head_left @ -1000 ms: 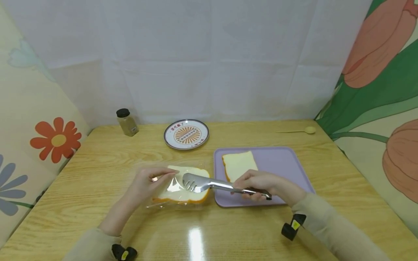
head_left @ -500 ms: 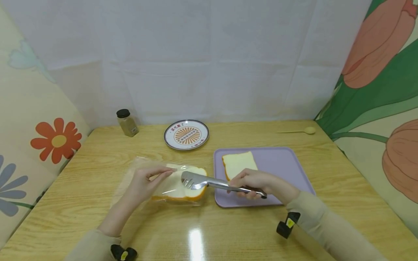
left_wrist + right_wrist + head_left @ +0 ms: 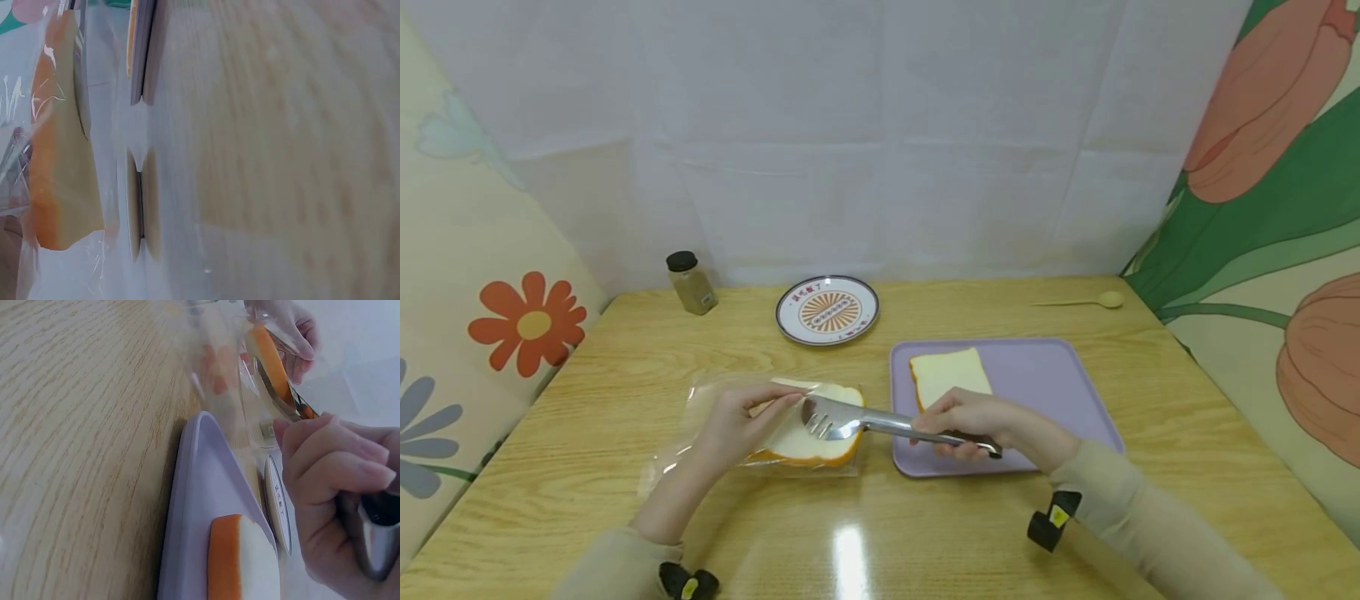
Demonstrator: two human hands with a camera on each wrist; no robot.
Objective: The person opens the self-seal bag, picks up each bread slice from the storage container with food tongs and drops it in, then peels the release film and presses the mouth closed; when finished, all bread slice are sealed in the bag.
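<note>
My right hand (image 3: 970,421) grips the handle of metal tongs (image 3: 891,422). Between the tongs' ends is a bread slice (image 3: 831,446) with an orange crust, held above the table. Thumb and fingers of my left hand (image 3: 737,421) pinch a clear plastic bag (image 3: 700,396) by its upper edge. The bag surrounds much of the slice; in the left wrist view, film covers the crust of the bread slice (image 3: 53,156). Another bread slice (image 3: 951,375) lies on a purple tray (image 3: 1045,392) beneath and beyond my right hand, which hides part of it.
Behind the bag stands a round patterned plate (image 3: 827,310). A black-lidded jar (image 3: 692,283) is at the back left of the wooden table (image 3: 955,533), and a pale spoon (image 3: 1108,300) lies at the back right. A white cloth (image 3: 880,142) hangs behind the table.
My right hand has moved left, carrying the tongs and the bread slice further into the bag. My left hand stays nearly in place, and the bag's loose end shows more at the left.
</note>
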